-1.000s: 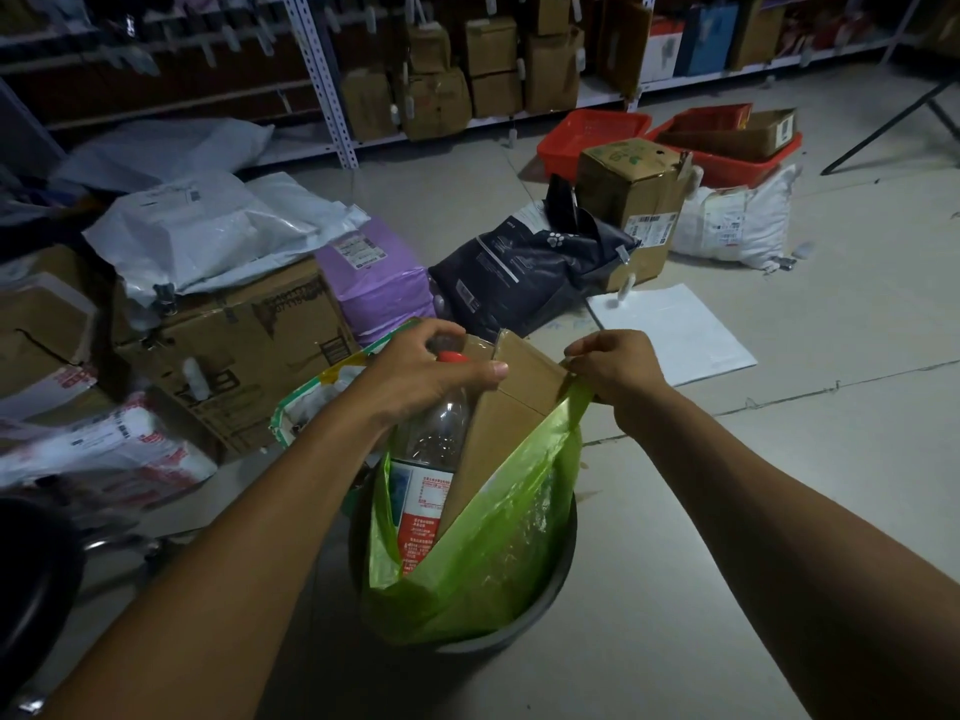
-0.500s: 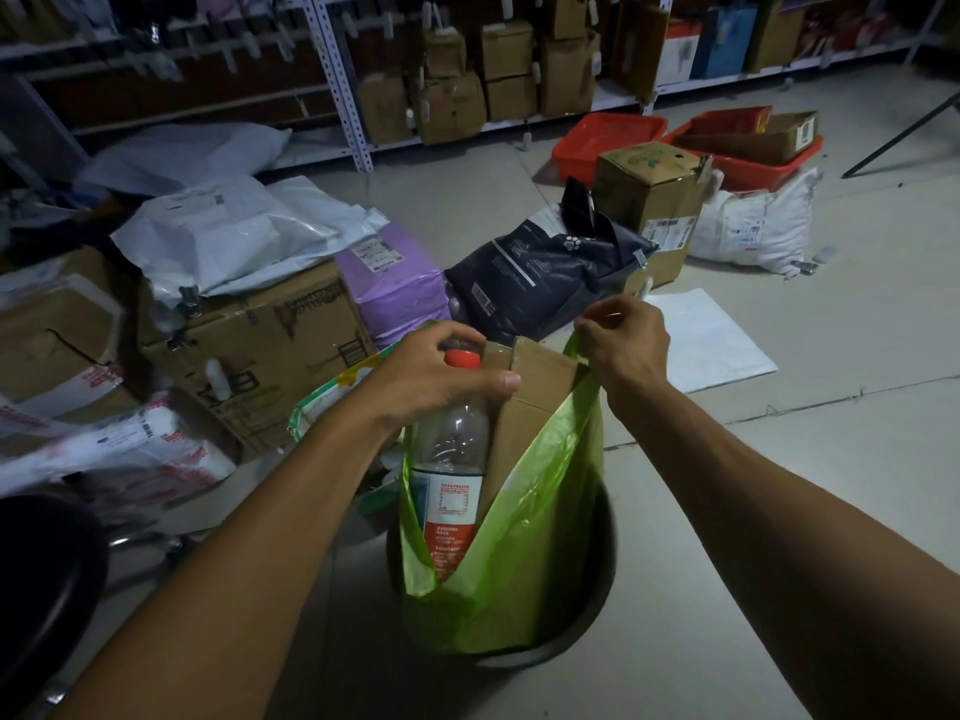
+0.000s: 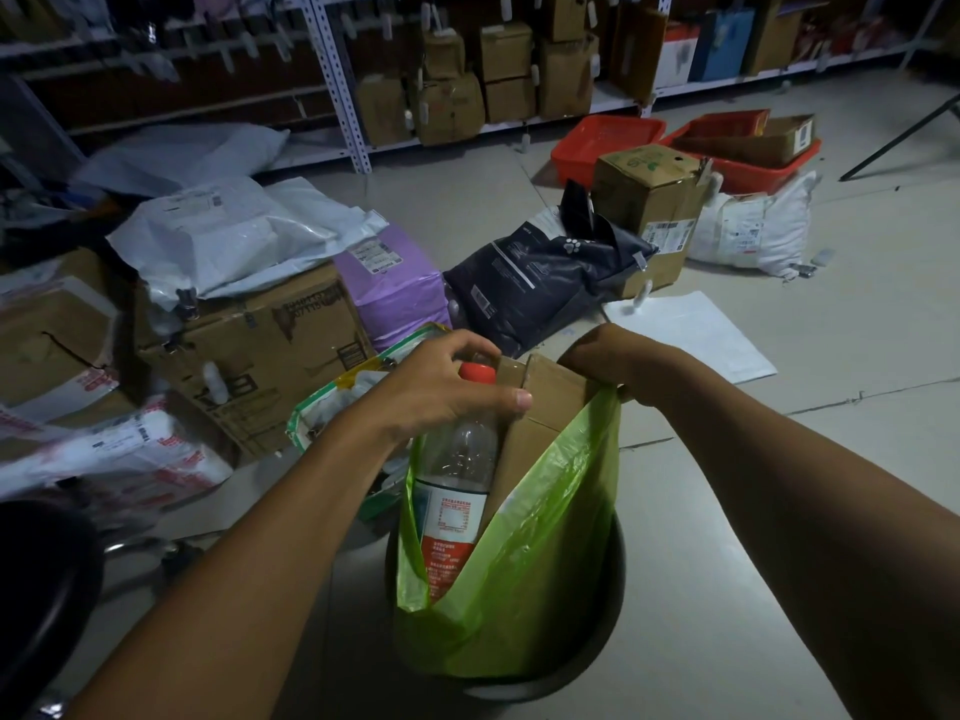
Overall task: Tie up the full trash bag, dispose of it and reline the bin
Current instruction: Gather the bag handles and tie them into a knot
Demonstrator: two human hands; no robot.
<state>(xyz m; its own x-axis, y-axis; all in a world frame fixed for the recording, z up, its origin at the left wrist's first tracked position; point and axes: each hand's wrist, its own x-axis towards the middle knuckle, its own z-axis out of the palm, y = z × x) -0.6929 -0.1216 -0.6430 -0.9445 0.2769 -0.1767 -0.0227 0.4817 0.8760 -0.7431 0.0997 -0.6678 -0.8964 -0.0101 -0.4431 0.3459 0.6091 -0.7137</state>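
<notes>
Left of the bin, a brown carton point(image 3: 249, 350) carried dark print too blurred to read. The left hand point(image 3: 441, 392) had kept its curled grip over the red-capped bottle point(image 3: 457, 491), whose red-and-white label bore small illegible text. Over the last second the green trash bag point(image 3: 524, 574) had risen higher out of the dark bin point(image 3: 597, 657), its mouth drawn up around the cardboard point(image 3: 545, 402). The right hand point(image 3: 613, 361) pinched the bag's far rim. I judged gathering was under way, the knot not yet made. Further right, a black pouch point(image 3: 540, 278) showed a paw print.
</notes>
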